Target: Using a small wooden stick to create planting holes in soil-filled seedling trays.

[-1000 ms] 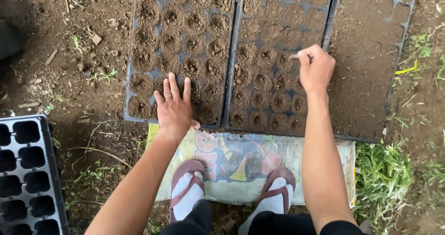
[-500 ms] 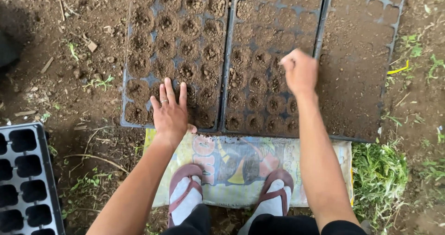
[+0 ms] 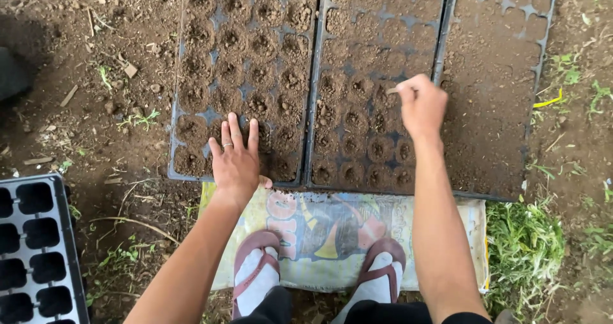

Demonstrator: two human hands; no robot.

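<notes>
resting flat with fingers spread, the left hand (image 3: pixel 235 160) lies palm down on the near edge of the left seed tray (image 3: pixel 191 17), covering one or two soil-filled cells; it grips nothing, and a ring shows on one finger. the right hand (image 3: pixel 419 104) is curled closed over the middle seed tray (image 3: pixel 383 11), thumb and fingers pinching a small pale stick (image 3: pixel 391 90) whose tip points at a cell near the tray's right side. cells in the left and middle trays are filled with brown soil, and most near rows carry a pressed hole in the centre. the right seed tray (image 3: pixel 539 23), touching the middle one, is heaped with loose soil and shows no holes. all three trays sit side by side on bare earth.

just below the trays lies a printed plastic sack (image 3: pixel 319 215), flat on the ground, with both feet in reddish sandals (image 3: pixel 255 266) standing on it. an empty black cell tray (image 3: pixel 38 247) sits well apart at the lower left. a grass clump (image 3: pixel 523 247) grows beside the sack's right end, and a yellow strip (image 3: pixel 548 99) lies just right of the right tray.
</notes>
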